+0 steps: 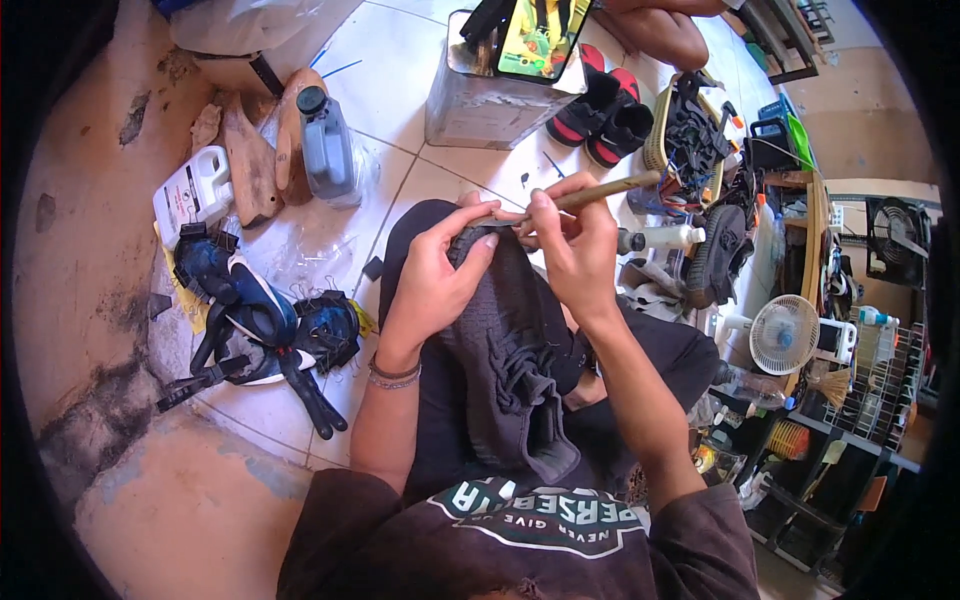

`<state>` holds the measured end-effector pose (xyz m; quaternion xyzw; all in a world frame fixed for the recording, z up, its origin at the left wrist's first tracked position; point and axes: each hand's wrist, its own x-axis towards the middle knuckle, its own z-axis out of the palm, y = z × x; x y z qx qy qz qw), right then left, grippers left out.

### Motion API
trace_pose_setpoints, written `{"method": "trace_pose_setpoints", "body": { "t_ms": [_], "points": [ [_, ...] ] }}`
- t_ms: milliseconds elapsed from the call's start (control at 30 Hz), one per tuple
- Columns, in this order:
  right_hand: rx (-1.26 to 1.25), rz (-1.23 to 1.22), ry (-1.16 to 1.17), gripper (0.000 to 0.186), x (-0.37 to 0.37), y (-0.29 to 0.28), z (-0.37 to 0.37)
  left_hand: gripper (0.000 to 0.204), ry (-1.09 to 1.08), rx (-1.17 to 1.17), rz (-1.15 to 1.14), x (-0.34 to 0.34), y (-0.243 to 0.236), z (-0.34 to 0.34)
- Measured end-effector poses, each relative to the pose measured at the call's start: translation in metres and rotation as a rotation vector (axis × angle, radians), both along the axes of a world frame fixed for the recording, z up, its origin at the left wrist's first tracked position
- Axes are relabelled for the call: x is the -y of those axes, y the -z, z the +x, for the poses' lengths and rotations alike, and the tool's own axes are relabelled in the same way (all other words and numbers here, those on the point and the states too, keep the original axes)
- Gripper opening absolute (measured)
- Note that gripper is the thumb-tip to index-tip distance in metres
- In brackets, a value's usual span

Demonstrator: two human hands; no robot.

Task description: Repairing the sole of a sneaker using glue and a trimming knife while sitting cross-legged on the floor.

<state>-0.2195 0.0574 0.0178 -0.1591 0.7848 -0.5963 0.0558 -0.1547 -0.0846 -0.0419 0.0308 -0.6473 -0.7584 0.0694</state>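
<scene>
From where I'm standing, a dark shoe [492, 330] is lying lengthwise over the seated person's lap, its toe pointing away from the body and its ankle opening facing the shirt [540, 520]. The left hand [440, 270] is gripping the toe, fingers wrapping its left side. The right hand [572, 250] is pinching a wooden-handled tool [618, 189], which is slanting across the shoe's length, its working end reaching leftward to the toe's edge. The left hand is sitting nearer; whether the tip is touching, I can't tell.
</scene>
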Motion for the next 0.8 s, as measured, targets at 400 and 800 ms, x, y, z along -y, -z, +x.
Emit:
{"method": "trace_pose_setpoints", "body": {
  "t_ms": [400,800],
  "points": [
    [0.047,0.059,-0.093,0.013,-0.002,-0.008,-0.001,0.03,0.05,-0.009,-0.001,0.004,-0.005,0.002],
    [0.012,0.053,-0.083,0.014,-0.001,-0.01,-0.003,0.03,0.059,-0.019,0.053,0.003,-0.008,-0.002]
  ]
}}
